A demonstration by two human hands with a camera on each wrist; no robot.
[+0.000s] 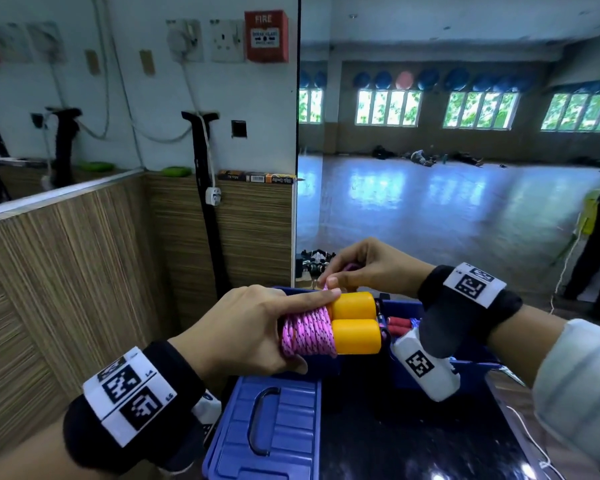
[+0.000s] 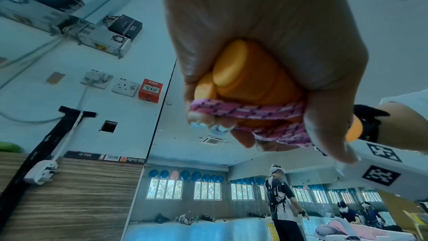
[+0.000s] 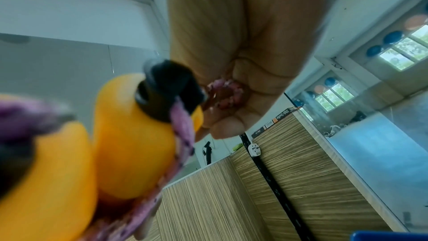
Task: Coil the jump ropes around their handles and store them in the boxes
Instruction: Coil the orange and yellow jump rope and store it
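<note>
1. Jump rope (image 1: 307, 332): we see the pink braided cord wound in many turns around the two orange handles (image 1: 355, 322), which lie side by side and are held level above the blue boxes (image 1: 478, 362).
2. Left hand (image 1: 253, 332): its fingers are curled round the coiled section and the handles, gripping the bundle; the index finger lies straight along the top of the coil. In the left wrist view the butt ends of the handles (image 2: 234, 78) sit in the palm with cord crossing over them.
3. Right hand (image 1: 364, 265): its fingers (image 1: 333, 282) pinch the loose end of the cord just above the coil. In the right wrist view a short loop of cord (image 3: 224, 94) is bunched inside the curled fingers, near the black cap (image 3: 169, 89) of one handle.
4. Progress: we judge the coiling of this rope nearly complete; only a short tail seems to remain, and it must be tucked or secured.
5. Remaining: the bundle is not yet in a box. The open box behind the hands already holds red handles (image 1: 400, 323), apparently a stored rope.
6. A closed blue lid (image 1: 267, 424) rests on the dark counter (image 1: 413, 441) below the hands. We cannot tell how many ropes remain.
</note>
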